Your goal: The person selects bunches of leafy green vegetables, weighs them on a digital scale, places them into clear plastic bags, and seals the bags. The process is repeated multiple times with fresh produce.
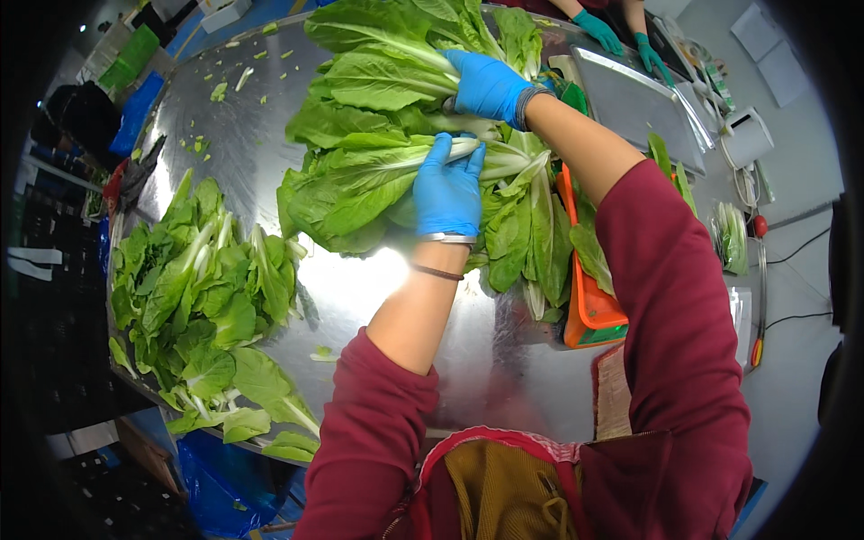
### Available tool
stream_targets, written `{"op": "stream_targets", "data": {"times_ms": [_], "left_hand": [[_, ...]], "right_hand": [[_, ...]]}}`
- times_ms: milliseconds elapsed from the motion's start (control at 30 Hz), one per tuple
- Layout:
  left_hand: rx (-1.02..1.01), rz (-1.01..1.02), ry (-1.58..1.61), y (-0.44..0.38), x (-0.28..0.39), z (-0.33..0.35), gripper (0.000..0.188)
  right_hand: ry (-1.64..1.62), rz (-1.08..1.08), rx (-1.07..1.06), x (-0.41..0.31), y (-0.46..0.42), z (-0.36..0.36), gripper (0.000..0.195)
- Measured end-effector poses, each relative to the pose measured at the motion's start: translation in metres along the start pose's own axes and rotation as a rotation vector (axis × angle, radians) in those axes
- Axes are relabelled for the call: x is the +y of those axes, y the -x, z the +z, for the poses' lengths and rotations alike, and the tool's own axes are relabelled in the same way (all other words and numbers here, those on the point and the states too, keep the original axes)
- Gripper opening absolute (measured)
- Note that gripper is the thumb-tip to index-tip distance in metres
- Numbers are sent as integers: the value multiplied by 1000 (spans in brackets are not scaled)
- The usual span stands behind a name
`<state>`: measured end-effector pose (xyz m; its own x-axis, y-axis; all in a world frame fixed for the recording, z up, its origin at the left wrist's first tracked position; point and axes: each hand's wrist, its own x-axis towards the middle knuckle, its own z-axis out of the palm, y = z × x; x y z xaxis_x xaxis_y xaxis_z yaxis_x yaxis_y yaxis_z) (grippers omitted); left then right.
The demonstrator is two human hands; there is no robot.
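Observation:
My left hand [449, 192], in a blue glove, grips the pale stem ends of a bunch of leafy greens [364, 179]. The broad leaves point left, above the steel table. Farther from me, my right hand [489, 88], gloved in blue too, is closed around the white stems of more leafy greens [391, 77] in the heap; its fingertips are partly hidden. Below and right of my hands, further greens [530, 229] lie with their leaves toward me. They rest against an orange plastic scale or tray [594, 310].
A pile of trimmed greens [209, 297] covers the left side of the steel table [364, 324]. Leaf scraps [219, 91] are scattered at the far left. A metal tray [631, 101] lies far right, near a co-worker's green-gloved hands [601, 32]. Bagged greens [731, 236] sit at right.

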<state>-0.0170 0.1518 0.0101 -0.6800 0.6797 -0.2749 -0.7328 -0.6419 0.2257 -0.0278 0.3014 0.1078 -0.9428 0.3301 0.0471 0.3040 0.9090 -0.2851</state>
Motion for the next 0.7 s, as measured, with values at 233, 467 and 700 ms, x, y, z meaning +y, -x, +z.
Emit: {"op": "stream_targets", "data": {"times_ms": [233, 467, 700], "left_hand": [[-66, 19, -193, 66, 21, 35, 28], [-311, 199, -578, 167, 50, 4, 33], [-298, 92, -850, 220, -36, 65, 25]], "right_hand": [[-207, 69, -23, -70, 66, -51, 74], [-842, 166, 283, -122, 211, -17, 71], [-1020, 331, 598, -74, 320, -43, 65]]}}
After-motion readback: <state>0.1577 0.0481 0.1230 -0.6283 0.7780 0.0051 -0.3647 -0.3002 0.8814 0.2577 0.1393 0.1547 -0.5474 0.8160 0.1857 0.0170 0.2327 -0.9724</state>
